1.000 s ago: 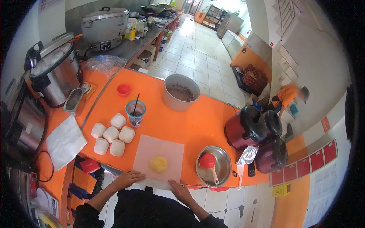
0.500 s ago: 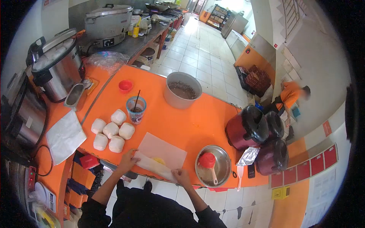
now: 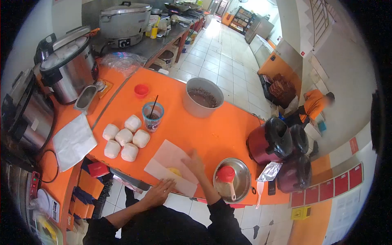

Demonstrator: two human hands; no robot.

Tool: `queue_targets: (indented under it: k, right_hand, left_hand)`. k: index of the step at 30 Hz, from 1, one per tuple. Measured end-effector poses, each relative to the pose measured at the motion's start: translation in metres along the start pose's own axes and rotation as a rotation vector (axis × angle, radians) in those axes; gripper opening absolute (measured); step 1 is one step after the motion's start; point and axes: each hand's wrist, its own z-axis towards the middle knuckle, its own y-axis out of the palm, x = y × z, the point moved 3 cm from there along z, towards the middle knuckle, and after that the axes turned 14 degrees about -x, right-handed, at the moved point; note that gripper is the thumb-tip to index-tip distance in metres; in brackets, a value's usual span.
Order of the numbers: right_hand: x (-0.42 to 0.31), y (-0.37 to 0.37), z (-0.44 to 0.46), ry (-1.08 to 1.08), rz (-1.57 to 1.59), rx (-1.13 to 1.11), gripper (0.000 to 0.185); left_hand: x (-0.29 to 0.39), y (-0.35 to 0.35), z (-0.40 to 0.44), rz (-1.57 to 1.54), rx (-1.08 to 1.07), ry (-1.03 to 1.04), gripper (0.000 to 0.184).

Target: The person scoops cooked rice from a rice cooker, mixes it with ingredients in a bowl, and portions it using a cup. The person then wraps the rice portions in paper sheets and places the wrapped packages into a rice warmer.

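A sheet of pale paper (image 3: pixel 166 155) lies on the orange table, its near edge folded up over part of a round yellow piece (image 3: pixel 175 171). My left hand (image 3: pixel 160 192) rests on the folded flap with its fingers stretched out. Over the right part of the sheet is my right hand (image 3: pixel 194 163), fingers apart and slightly blurred, holding nothing visible. Several white wrapped bundles (image 3: pixel 123 136) sit to the left of the paper, beside a cup with a dark stick (image 3: pixel 152 116).
A metal bowl (image 3: pixel 241 181) with a red ladle (image 3: pixel 226 174) stands right of the paper. Farther back are a grey pot (image 3: pixel 203 98) and a small red bowl (image 3: pixel 141 90). Dark red cookers (image 3: pixel 269 141) stand at the right end. A person in orange (image 3: pixel 314 105) is beyond.
The paper's near edge has been lifted and folded over the yellow piece. My left hand has flattened on the flap; my right hand has let go of the edge and moved up and forward.
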Motion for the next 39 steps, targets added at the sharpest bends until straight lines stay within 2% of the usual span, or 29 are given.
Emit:
queue_targets:
  k: [3,6,8,10,11,13,15,16,18,21,24,27,30,31,34,37,39]
  right_hand:
    - [0.012,-0.013,0.020,0.168,0.164,-0.273,0.034]
    - [-0.021,-0.025,-0.004,0.053,0.037,-0.208,0.024]
    - [-0.049,-0.022,-0.033,-0.195,-0.203,-0.098,0.020]
    - [-0.074,-0.007,-0.068,-0.223,-0.426,-0.175,0.018]
    - [-0.079,0.007,-0.083,-0.128,-0.527,-0.306,0.020]
    - [-0.067,0.041,-0.115,-0.282,-0.475,-0.083,0.032]
    - [-0.072,0.062,-0.130,-0.309,-0.603,0.000,0.037]
    - [-0.075,0.069,-0.133,-0.323,-0.667,0.041,0.039]
    - [-0.087,0.071,-0.138,-0.310,-0.629,0.035,0.040]
    - [-0.089,0.066,-0.138,-0.323,-0.495,0.009,0.041]
    - [-0.071,0.056,-0.143,-0.360,-0.355,-0.011,0.045]
    - [-0.062,0.046,-0.164,-0.349,-0.370,0.105,0.044]
    - [-0.045,0.047,-0.164,-0.289,-0.689,0.052,0.037]
    - [-0.025,0.057,-0.163,-0.338,-0.742,0.039,0.032]
    - [-0.003,0.062,-0.154,-0.304,-0.690,-0.198,0.031]
    - [-0.026,0.023,-0.127,-0.153,-0.447,-0.266,0.031]
    - [-0.034,0.020,-0.112,-0.222,-0.494,0.062,0.029]
  left_hand:
    - [-0.002,-0.011,0.004,0.001,0.043,0.010,0.051]
    - [-0.009,-0.011,0.011,0.130,0.036,0.004,0.050]
    - [-0.016,-0.009,0.013,0.117,0.063,0.019,0.048]
    - [-0.021,-0.008,0.013,0.115,0.048,0.026,0.044]
    - [-0.024,-0.008,0.013,0.124,0.020,0.027,0.042]
    - [-0.036,-0.001,0.012,0.041,0.022,0.027,0.038]
    - [-0.050,0.014,0.012,-0.143,0.076,0.020,0.035]
    - [-0.053,0.017,0.014,-0.104,0.014,-0.017,0.036]
    - [-0.050,-0.001,0.014,-0.025,-0.122,-0.087,0.039]
    - [-0.034,-0.030,0.016,0.331,0.104,0.282,0.047]
    - [-0.046,-0.025,0.027,0.389,0.063,0.409,0.054]
    - [-0.052,-0.023,0.028,0.472,0.015,0.426,0.052]
    - [-0.051,-0.028,0.029,0.456,-0.107,0.436,0.049]
    - [-0.050,-0.027,0.032,0.414,-0.109,0.442,0.048]
    - [-0.046,-0.023,0.041,0.300,-0.101,0.433,0.044]
    - [-0.042,-0.021,0.044,0.209,-0.043,0.377,0.043]
    - [-0.035,-0.024,0.045,0.156,0.035,0.334,0.044]
